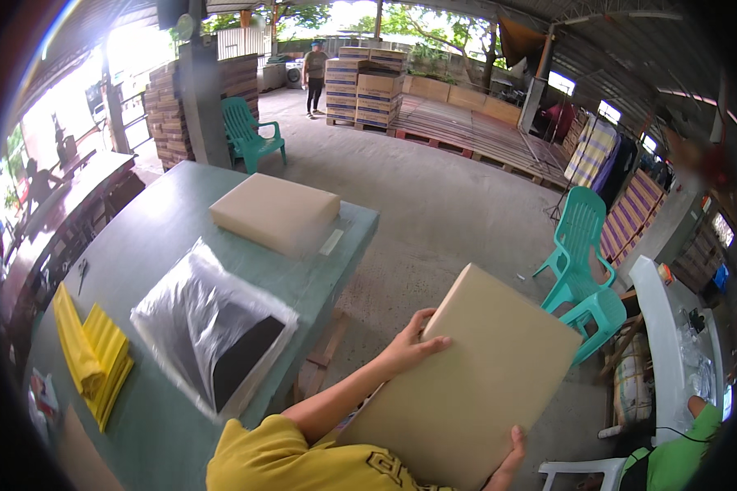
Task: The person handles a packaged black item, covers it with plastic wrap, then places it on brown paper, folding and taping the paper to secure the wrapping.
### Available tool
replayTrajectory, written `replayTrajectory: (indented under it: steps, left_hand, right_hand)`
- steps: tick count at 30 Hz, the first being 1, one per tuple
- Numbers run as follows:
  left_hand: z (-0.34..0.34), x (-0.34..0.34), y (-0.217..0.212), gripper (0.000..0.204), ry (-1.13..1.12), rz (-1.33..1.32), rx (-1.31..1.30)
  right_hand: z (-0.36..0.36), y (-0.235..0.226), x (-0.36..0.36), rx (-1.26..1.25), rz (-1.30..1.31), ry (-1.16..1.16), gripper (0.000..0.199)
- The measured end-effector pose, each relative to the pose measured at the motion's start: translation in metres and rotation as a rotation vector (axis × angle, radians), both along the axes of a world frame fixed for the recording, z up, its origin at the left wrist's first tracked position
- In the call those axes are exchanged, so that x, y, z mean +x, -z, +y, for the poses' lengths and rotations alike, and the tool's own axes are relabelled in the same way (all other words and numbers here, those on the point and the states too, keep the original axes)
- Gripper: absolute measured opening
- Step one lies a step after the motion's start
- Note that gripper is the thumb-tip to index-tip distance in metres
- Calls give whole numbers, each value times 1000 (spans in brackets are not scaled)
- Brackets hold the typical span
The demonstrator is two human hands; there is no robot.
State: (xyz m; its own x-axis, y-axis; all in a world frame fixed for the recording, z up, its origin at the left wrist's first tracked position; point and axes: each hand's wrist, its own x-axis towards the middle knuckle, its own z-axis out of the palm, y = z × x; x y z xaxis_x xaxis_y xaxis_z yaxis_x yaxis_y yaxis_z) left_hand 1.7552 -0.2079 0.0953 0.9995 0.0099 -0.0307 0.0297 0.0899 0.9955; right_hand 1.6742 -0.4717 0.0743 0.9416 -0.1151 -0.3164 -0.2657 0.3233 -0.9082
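Observation:
A flat tan cardboard box [475, 376] is held tilted in front of me, off the table's right side. My left hand [413, 340] grips its upper left edge. My right hand [512, 450] holds its lower right edge, with only the fingertips showing. On the green table [164, 237] to my left lies a second flat tan box [274, 211] near the far end. Closer to me rests a clear plastic bag [209, 327] with something dark inside.
A stack of yellow folded sheets [94, 356] lies at the table's left. Teal plastic chairs [585, 270] stand to the right, another [250, 131] behind the table. Stacked cartons [364, 86] and wooden pallets are at the back, where a person [314, 74] stands. A white table [667, 344] is at the far right.

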Motion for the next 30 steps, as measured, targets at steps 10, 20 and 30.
replayTrajectory:
  steps: [10,20,30]
  left_hand:
    - [114,166,-11,69,-129,-22,95]
    - [296,131,28,63,-1016,-84,-274]
    - [411,92,-18,69,-1636,-88,-217]
  right_hand:
    - [117,-22,189,144,-53,-9,64]
    - [329,28,395,-134,-97,-796,79]
    - [626,-41,465,0,-296,-1715,72]
